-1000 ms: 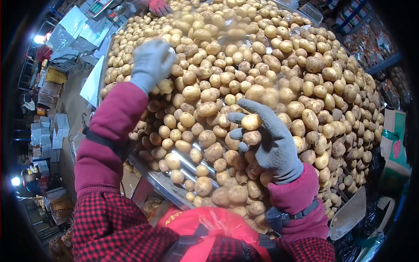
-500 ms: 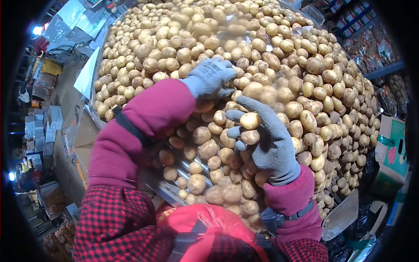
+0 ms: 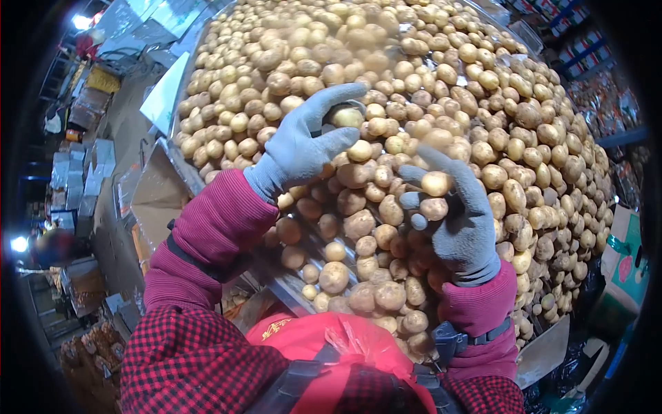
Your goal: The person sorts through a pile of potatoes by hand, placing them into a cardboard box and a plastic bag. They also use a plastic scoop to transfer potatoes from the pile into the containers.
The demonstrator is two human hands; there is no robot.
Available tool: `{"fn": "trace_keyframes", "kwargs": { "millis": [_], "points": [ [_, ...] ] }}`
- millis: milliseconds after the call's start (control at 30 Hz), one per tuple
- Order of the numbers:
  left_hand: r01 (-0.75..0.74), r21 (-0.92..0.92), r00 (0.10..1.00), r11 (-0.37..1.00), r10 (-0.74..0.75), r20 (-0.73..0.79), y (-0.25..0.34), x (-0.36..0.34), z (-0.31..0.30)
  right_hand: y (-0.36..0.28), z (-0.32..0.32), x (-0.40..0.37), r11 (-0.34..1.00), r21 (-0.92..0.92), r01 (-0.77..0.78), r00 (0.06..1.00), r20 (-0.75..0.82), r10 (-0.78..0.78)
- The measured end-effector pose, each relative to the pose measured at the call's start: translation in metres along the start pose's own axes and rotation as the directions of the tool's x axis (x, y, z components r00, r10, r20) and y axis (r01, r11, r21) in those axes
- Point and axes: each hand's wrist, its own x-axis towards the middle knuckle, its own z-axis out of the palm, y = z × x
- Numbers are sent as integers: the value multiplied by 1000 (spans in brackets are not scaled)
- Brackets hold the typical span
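A: Moved since half a second ago: left hand (image 3: 303,146), gray glove, now lifted off the potato heap (image 3: 524,138), forefinger and thumb spread round one potato (image 3: 347,116). Gripped or only bracketed, cannot tell.
B: Right hand (image 3: 456,219)?
A: Unchanged. Gray glove, curled on two small potatoes (image 3: 436,183), above the heap toward the steel table's (image 3: 276,290) near edge.
B: Other items?
A: Red bag (image 3: 324,341), just off that near edge, below both wrists.
B: Handling note?
A: Judged: bring the thumb under the potato before lifting, take from the top layer so neighbours stay put, and keep the right palm cupped.
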Motion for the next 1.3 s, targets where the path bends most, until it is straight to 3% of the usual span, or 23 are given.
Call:
{"fn": "trace_keyframes", "kwargs": {
  "millis": [33, 133, 167, 333, 400, 500, 567, 600, 633, 667, 767, 833, 900, 933, 1000, 1067, 1100, 1133, 1167, 1200, 1233, 1267, 1300],
  "points": [
    [-21, -13, 1000, 1000, 21, 6, 4, -10, -1, -1, 1, 0, 981, 165, -101, 995, -9, 104],
    [-3, -102, 1000, 995, 4, 12, 14, -36, -4, -2, 2, 2, 988, 95, -123, 992, 4, 123],
    [-82, -8, 994, 997, 81, -69, 9, -45, -3, -1, -2, 4, 942, 272, -196, 979, 6, 203],
    [178, -132, 946, 975, -206, -249, 16, -139, -29, 1, -7, 5, 927, 344, -148, 989, 51, 139],
    [91, 44, 907, 995, -64, -417, 2, -196, -44, 12, -15, 6, 964, 261, -48, 999, 9, 47],
    [213, 395, 730, 894, 123, -672, -38, -315, -99, 8, -3, 4, 981, 194, -27, 998, -47, 36],
    [473, -5, 346, 881, -191, -918, -38, -416, -123, 17, -23, 8, 988, 153, -37, 999, 32, 32],
    [490, -14, 253, 872, -158, -954, -48, -469, -130, 19, -29, 11, 987, 160, -25, 997, 74, 13],
    [503, -19, 164, 864, -117, -980, -62, -520, -137, 16, -47, 18, 953, 266, -148, 968, 236, 84],
    [628, -70, 138, 775, -199, -970, -67, -568, -134, 18, -46, 16, 973, 217, -79, 990, 134, 50],
    [899, -135, 21, 417, -348, -937, -102, -689, -86, 21, -62, 20, 978, 188, -86, 963, 269, 33],
    [968, -212, -74, 137, -650, -756, -84, -687, -51, 18, -59, 20, 984, 152, -92, 969, 241, 53],
    [944, -74, 105, 322, -504, -857, -129, -726, -17, 22, -36, 12, 996, -42, 74, 991, 111, -69],
    [941, -68, 108, 330, -487, -867, -133, -722, -12, 20, -59, 22, 983, 174, -56, 944, 330, -4],
    [949, -110, 76, 296, -553, -829, -145, -699, -4, 19, -62, 26, 970, 205, -131, 948, 312, 62],
    [967, -45, 70, 252, -430, -900, -142, -674, -15, 23, -59, 26, 955, 265, -130, 985, 143, 94],
    [984, 3, 65, 178, -344, -937, -119, -636, -23, 24, -21, 14, 989, 126, 73, 996, -65, -66],
    [948, -3, 81, 318, -251, -965, -130, -635, -36, 22, -12, 9, 992, 44, 120, 987, -117, -114],
    [888, 4, 92, 461, -168, -981, -144, -633, -51, 25, -59, 24, 915, 382, -132, 963, 267, 27],
    [867, 177, 212, 466, -25, -977, -143, -605, -59, 21, -35, 14, 936, 353, -15, 1000, 6, 13],
    [826, 337, 317, 452, 123, -940, -123, -572, -68, 16, -34, 13, 916, 394, -75, 994, 104, 37],
    [790, 384, 381, 478, 108, -918, -105, -526, -75, 16, -26, 8, 937, 349, 7, 1000, 10, -12],
    [733, 559, 547, 387, 153, -823, -82, -475, -70, 11, -31, 11, 871, 478, -113, 991, 121, 63]
  ]
}}
